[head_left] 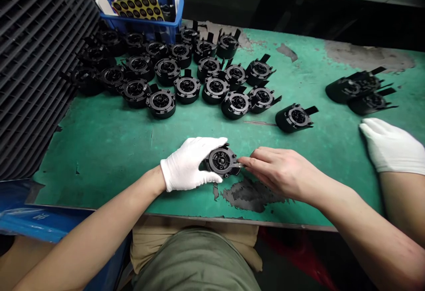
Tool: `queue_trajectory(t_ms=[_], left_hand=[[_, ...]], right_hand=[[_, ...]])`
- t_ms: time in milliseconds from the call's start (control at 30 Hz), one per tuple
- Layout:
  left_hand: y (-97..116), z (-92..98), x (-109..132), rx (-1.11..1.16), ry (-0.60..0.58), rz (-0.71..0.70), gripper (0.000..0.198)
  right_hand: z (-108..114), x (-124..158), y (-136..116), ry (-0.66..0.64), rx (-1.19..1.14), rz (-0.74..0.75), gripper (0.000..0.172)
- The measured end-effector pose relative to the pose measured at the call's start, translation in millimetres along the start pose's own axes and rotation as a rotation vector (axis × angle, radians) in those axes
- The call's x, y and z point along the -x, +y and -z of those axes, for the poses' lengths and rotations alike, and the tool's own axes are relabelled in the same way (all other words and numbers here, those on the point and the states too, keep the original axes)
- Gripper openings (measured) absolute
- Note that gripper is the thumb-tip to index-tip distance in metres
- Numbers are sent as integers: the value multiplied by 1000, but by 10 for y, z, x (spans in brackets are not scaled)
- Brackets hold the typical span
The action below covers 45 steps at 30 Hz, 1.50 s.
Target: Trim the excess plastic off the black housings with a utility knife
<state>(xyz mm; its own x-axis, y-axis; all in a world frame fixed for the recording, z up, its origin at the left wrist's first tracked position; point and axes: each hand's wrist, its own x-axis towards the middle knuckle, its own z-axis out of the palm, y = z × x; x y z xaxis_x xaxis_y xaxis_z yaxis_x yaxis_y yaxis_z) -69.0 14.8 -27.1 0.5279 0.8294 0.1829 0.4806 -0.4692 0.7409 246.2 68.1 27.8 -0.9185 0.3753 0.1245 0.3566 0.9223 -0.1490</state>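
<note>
My left hand (192,164), in a white glove, is wrapped round a round black plastic housing (220,161) with a spoked, ring-shaped face turned upward. Thumb and fingers grip its left side just above the table. At its right edge, my bare right hand (270,167) pinches a small, thin, silvery piece (237,165). That piece touches the housing's rim; its exact kind is too small to tell, and the fingers cover most of it. Beyond my hands, a similar black housing (295,117) lies tilted on the green table mat (116,149).
Several more black housings (187,86) stand in a cluster at the back left. A blue bin (146,26) holds a yellow-and-black sticker sheet (138,8). Black ribbed trays (36,61) rise at left. Another person's gloved hand (393,146) rests at right, near more housings (355,85).
</note>
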Motion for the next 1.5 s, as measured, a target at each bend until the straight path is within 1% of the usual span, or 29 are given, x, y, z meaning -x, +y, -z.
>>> queue_trajectory(t_ms=[133,300,500,600,700,767,900,1033,1167,1300,1433,1500], left_hand=[[18,8,1,2,2,16,96],[47,10,8,-16,19,-1,94],[45,-11,22,-38,43,-26,93],[40,-33,13,-41,45,-22,100],[38,-64,-11,-64,45,31,113],[38,-81,-29,-81,49,58,115],[41,-90,-55,-92,52,46,106],[44,-83,-54,-103,50,36,104],[43,-86,-46,-105,46,46,103],[44,-89,-45,-124,32,52,100],[58,-86,-47,-145,21,60,99],[71,-81,-51,-161,15,59,96]], right_hand=[[6,-29,-30,20,3,-38,24],[31,-10,-87,21,8,-18,23],[34,94,-69,59,-4,-130,23],[25,114,-61,71,8,-147,23],[36,82,-68,97,27,-152,21],[42,55,-77,98,35,-155,19],[17,53,-111,40,36,-111,17],[20,68,-158,10,118,-60,21],[160,-3,-213,-84,223,-2,26],[306,-86,-238,-179,263,46,29],[330,-107,-197,-238,205,45,19],[308,-114,-160,-255,95,5,20]])
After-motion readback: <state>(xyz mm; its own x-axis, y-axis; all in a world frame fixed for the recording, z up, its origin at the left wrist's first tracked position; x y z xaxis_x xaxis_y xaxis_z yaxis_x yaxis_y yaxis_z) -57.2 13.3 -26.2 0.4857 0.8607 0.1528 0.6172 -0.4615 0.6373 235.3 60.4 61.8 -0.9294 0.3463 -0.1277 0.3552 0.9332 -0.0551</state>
